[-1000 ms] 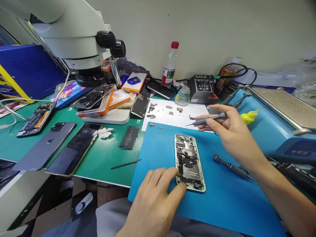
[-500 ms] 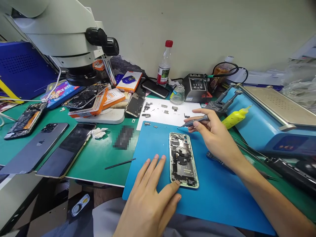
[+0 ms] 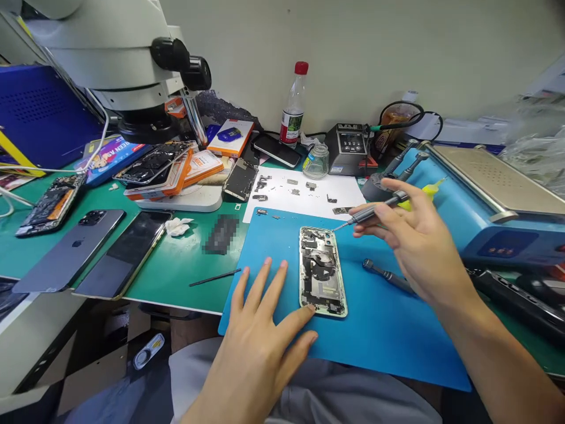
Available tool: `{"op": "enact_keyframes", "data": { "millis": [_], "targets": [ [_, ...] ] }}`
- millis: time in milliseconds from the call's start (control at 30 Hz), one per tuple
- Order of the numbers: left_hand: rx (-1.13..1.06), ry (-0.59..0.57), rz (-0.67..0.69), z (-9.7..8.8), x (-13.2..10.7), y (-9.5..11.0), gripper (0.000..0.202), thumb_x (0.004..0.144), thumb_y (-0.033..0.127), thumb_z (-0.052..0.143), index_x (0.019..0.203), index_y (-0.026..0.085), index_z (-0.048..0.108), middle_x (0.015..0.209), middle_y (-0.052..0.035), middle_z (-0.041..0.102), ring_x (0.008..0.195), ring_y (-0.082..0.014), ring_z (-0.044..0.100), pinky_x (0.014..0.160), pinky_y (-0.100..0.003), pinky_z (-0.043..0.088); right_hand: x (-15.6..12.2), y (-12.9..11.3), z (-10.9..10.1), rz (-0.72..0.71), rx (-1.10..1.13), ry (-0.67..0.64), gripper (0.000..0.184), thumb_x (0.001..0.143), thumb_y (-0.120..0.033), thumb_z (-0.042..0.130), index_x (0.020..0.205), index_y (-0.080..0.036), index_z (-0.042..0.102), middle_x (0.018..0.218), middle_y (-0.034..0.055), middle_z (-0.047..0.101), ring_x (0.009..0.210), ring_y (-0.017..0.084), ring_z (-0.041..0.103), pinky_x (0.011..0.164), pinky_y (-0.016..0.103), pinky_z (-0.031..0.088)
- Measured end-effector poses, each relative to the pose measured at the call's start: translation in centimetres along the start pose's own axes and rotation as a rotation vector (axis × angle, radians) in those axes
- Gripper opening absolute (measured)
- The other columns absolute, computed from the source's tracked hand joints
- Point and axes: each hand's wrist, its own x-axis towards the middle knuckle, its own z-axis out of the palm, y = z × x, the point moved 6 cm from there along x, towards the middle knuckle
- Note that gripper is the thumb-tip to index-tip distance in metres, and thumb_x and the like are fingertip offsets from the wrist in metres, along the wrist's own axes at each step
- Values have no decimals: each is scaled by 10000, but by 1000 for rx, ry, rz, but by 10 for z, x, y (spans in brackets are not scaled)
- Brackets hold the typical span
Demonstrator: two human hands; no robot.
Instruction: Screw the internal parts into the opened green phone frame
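An opened phone (image 3: 321, 271) with its insides showing lies on a blue mat (image 3: 397, 330). My left hand (image 3: 260, 347) rests flat on the mat with fingers spread, its thumb touching the phone's lower left corner. My right hand (image 3: 415, 241) pinches a grey screwdriver (image 3: 368, 213), whose tip hovers just above and to the right of the phone's top edge. A second screwdriver (image 3: 386, 275) lies on the mat under my right wrist. Small metal parts (image 3: 291, 191) are spread on a white sheet (image 3: 309, 203) behind the mat.
A microscope (image 3: 110, 65) stands at the back left over a stack of phones and orange boxes (image 3: 176, 171). Two phones (image 3: 97, 247) lie on the green mat at left, with a black spudger (image 3: 215, 277). A bottle (image 3: 293, 106), glass jar (image 3: 316, 161), soldering station (image 3: 348, 147) and blue machine (image 3: 489, 200) line the back and right.
My right hand drew the screwdriver back from the white sheet toward the phone's top right. My left hand's fingers flattened and spread on the mat. The view shifted slightly.
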Motion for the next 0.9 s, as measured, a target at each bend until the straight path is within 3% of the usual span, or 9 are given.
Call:
{"op": "enact_keyframes", "data": {
  "millis": [67, 167, 367, 600, 800, 900],
  "targets": [
    [2, -34, -5, -1, -1, -2, 253, 1147, 398, 663, 1345, 336, 807, 1745, -148, 582, 1660, -448, 511, 1223, -808, 543, -19, -1, 3, 39, 78, 5, 724, 1018, -583, 805, 1589, -294, 466, 1120, 60, 781, 878, 197, 764, 758, 304, 698],
    [-55, -87, 2, -1, 1, -8, 260, 1174, 358, 615, 1354, 371, 802, 1665, -67, 681, 1609, -372, 596, 1246, -724, 544, -47, 6, 16, 117, 177, -37, 664, 1021, -576, 802, 1541, -289, 505, 1057, 39, 753, 785, 171, 739, 680, 285, 684],
    [-118, -44, -30, -1, 7, -16, 207, 1164, 455, 650, 1233, 395, 836, 1559, 2, 765, 1550, -305, 653, 1237, -579, 468, -86, 23, 55, 282, 390, -202, 755, 970, -485, 900, 1573, -309, 480, 1067, 20, 724, 711, 143, 744, 630, 247, 682],
    [-113, -53, -31, -1, 8, -14, 261, 1111, 556, 707, 1212, 353, 836, 1553, -9, 770, 1570, -289, 631, 1283, -495, 368, -91, 27, 67, 206, 339, -198, 651, 1011, -436, 862, 1559, -367, 517, 1071, 22, 727, 663, 166, 752, 602, 259, 690],
    [-90, -49, -56, -2, 9, -14, 170, 1159, 401, 676, 1153, 335, 832, 1544, 42, 776, 1557, -269, 646, 1302, -459, 353, -94, 28, 63, 161, 246, -125, 630, 983, -452, 884, 1539, -411, 590, 1070, 27, 723, 704, 169, 759, 667, 273, 718],
    [-88, -52, -49, -2, 10, -15, 192, 1162, 414, 659, 1151, 334, 834, 1536, 51, 781, 1547, -273, 657, 1299, -460, 360, -95, 29, 61, 160, 242, -92, 614, 968, -438, 893, 1518, -434, 621, 1060, 33, 718, 753, 165, 749, 670, 259, 710]
  ]
}}
